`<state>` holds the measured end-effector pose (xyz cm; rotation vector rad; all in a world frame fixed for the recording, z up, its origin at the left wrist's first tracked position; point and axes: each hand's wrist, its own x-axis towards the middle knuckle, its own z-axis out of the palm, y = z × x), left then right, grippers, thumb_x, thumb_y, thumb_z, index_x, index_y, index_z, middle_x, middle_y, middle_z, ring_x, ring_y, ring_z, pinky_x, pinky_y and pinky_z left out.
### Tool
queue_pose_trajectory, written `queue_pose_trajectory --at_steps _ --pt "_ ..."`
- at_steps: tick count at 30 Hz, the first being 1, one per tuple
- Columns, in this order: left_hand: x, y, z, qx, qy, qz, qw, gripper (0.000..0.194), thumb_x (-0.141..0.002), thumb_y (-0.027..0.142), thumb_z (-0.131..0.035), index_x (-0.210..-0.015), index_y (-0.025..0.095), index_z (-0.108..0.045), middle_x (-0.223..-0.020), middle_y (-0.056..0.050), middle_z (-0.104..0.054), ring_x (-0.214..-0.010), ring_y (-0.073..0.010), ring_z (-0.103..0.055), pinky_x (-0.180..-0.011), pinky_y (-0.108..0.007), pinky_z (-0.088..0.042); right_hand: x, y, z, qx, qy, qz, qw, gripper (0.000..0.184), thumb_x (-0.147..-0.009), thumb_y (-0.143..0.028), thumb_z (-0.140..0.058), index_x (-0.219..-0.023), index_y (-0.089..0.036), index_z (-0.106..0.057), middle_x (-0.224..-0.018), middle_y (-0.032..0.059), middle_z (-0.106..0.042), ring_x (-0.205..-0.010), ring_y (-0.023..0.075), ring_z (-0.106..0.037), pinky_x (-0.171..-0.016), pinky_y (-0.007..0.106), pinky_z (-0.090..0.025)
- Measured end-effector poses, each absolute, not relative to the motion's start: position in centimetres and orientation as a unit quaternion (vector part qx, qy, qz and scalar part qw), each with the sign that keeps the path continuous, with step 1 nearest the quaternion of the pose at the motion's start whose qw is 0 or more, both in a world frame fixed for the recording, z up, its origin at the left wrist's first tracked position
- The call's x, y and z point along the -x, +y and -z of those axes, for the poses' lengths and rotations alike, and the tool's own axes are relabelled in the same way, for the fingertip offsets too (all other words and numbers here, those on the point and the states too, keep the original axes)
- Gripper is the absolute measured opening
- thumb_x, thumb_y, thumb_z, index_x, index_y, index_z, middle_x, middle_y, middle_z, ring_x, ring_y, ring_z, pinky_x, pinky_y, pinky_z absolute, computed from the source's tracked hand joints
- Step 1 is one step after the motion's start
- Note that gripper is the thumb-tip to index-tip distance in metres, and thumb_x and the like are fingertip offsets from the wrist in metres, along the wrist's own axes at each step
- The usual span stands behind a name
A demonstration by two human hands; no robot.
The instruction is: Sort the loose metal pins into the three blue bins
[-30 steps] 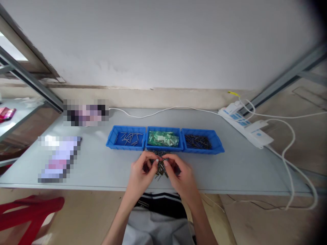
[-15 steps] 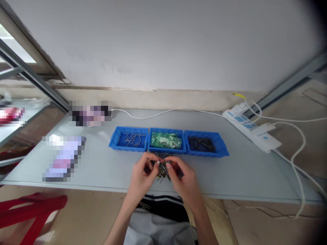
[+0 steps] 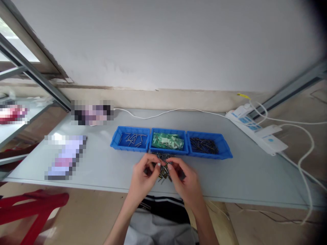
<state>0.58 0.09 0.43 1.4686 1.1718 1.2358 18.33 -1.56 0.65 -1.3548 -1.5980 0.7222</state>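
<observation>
Over a loose pile of thin metal pins or screws [image 3: 163, 176], my left hand [image 3: 145, 172] and my right hand [image 3: 184, 175] nearly meet at the fingertips. Both have thumb and forefinger drawn into a pinch. What sits between the fingers is too small to make out. Just behind the pile stand three blue bins in a row. The left bin [image 3: 129, 148] has scattered silvery pins, the middle bin [image 3: 168, 151] green-and-white small packets or parts, and the right bin [image 3: 226, 151] many dark screw-like pieces.
On the grey table [image 3: 102, 170] a blurred-out flat item [image 3: 66, 156] lies at left, with another pixelated object [image 3: 92, 113] behind it. A white power strip [image 3: 258, 131] with cables is at right. A red stool [image 3: 38, 207] stands below the left edge.
The view has shifted slightly, so the table and bins appear a little further right. Both hands stay pinched over the pile, with the fingertips almost unmoved.
</observation>
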Motion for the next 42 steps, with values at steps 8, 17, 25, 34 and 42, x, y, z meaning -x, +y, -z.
queue_pose_trajectory --at_steps 8,17,25,34,42 --pt "-0.7 -0.1 -1.1 -0.6 0.475 -0.48 0.429 0.011 -0.104 0.031 -0.064 -0.098 0.021 -0.063 -0.087 -0.003 -0.08 -0.056 -0.0104 -0.055 -0.055 -0.021 -0.042 -18.4 -1.7 -0.9 0.551 -0.644 -0.293 0.442 0.02 -0.107 -0.036 -0.061 -0.11 -0.024 -0.076 -0.076 -0.0012 -0.069 -0.064 0.0138 -0.063 -0.059 0.022 -0.05" --pt "-0.6 0.0 -0.7 -0.615 0.494 -0.472 0.393 0.011 -0.102 0.031 -0.067 -0.097 0.021 -0.069 -0.077 -0.001 -0.073 -0.055 -0.0109 -0.053 -0.055 -0.022 -0.042 -18.5 -1.7 -0.6 0.549 -0.644 -0.3 0.441 0.02 -0.108 -0.037 -0.06 -0.112 -0.024 -0.075 -0.077 -0.0012 -0.068 -0.065 0.0142 -0.062 -0.061 0.023 -0.049" --pt "-0.4 0.1 -0.4 -0.631 0.491 -0.466 0.378 0.008 -0.1 0.026 -0.067 -0.098 0.022 -0.073 -0.075 0.0 -0.073 -0.057 -0.0116 -0.056 -0.056 -0.022 -0.043 -18.4 -1.6 -0.6 0.552 -0.64 -0.3 0.442 0.021 -0.108 -0.037 -0.06 -0.111 -0.024 -0.076 -0.076 -0.0013 -0.07 -0.063 0.0138 -0.062 -0.061 0.023 -0.049" --pt "-0.7 0.2 -0.5 -0.626 0.505 -0.465 0.37 0.01 -0.1 0.028 -0.068 -0.097 0.021 -0.073 -0.078 -0.002 -0.076 -0.054 -0.0103 -0.056 -0.053 -0.021 -0.043 -18.3 -1.7 -0.6 0.556 -0.641 -0.298 0.438 0.021 -0.108 -0.038 -0.06 -0.111 -0.025 -0.076 -0.076 -0.0011 -0.07 -0.064 0.0142 -0.063 -0.061 0.023 -0.049" --pt "1.8 0.8 -2.7 -0.558 0.59 -0.56 0.162 0.008 -0.103 0.029 -0.068 -0.103 0.023 -0.074 -0.104 -0.003 -0.08 -0.065 -0.0108 -0.063 -0.065 -0.024 -0.052 -18.3 -1.6 -0.3 0.559 -0.631 -0.305 0.443 0.022 -0.108 -0.037 -0.059 -0.112 -0.025 -0.076 -0.074 -0.0015 -0.068 -0.062 0.0141 -0.06 -0.059 0.023 -0.049"
